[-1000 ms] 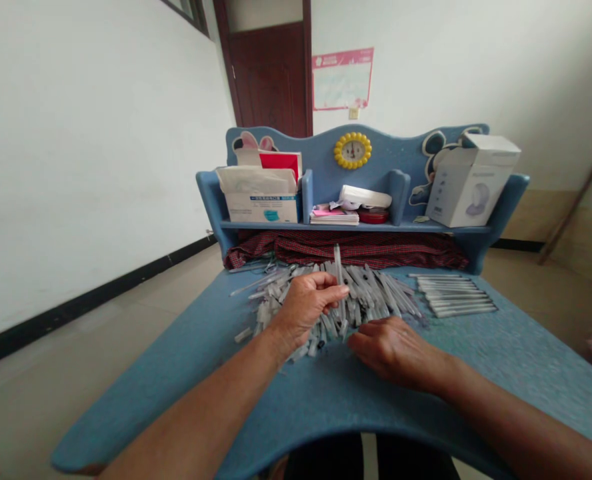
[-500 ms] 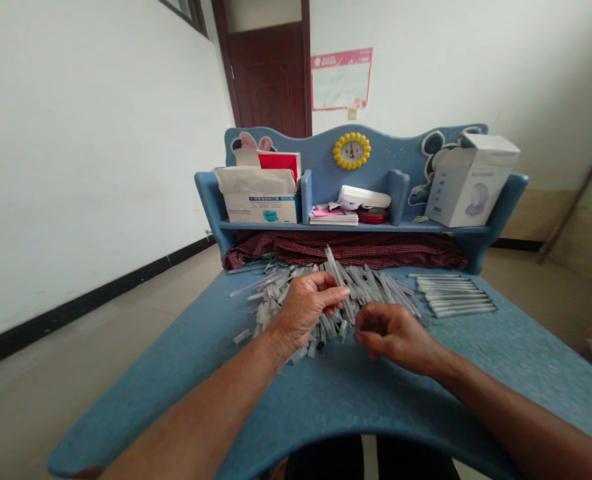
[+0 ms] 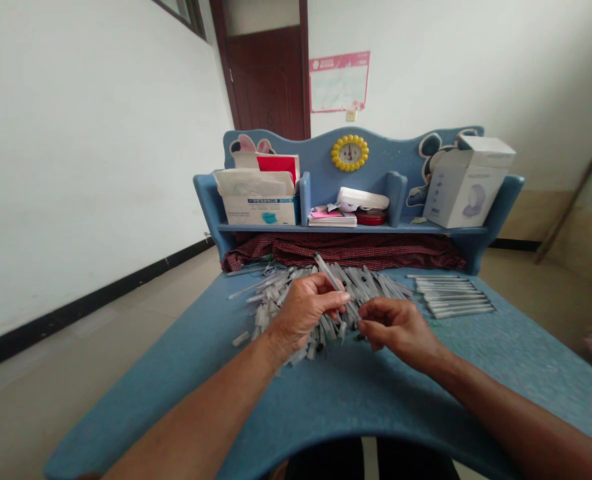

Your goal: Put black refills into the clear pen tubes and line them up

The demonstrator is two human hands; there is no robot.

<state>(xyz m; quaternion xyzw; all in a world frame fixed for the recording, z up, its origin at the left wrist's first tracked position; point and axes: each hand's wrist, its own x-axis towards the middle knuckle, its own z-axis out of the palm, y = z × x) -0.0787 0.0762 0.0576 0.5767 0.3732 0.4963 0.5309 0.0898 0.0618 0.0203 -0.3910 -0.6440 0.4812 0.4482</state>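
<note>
My left hand point(image 3: 309, 307) is closed around a clear pen barrel point(image 3: 328, 272), pinching it between thumb and fingers. The barrel slants, its dark-tipped upper end pointing away to the left. At its lower end, the fingers of my right hand point(image 3: 393, 328) are pinched together on the barrel, partly hiding that end. Under and behind both hands lies a loose pile of clear pen parts point(image 3: 371, 283), some with dark pieces among them. Right of the pile, several pens point(image 3: 456, 297) lie side by side in a neat row.
The blue table point(image 3: 186, 380) has a raised shelf behind it. On the shelf are a mask box point(image 3: 259, 208), papers, a red case point(image 3: 371, 218) and a white carton point(image 3: 471, 183). A dark checked cloth point(image 3: 346, 249) lies bunched below the shelf.
The pen barrel has tilted further left, and its dark tip now shows at the upper end. My right hand's fingers have closed together at its lower end.
</note>
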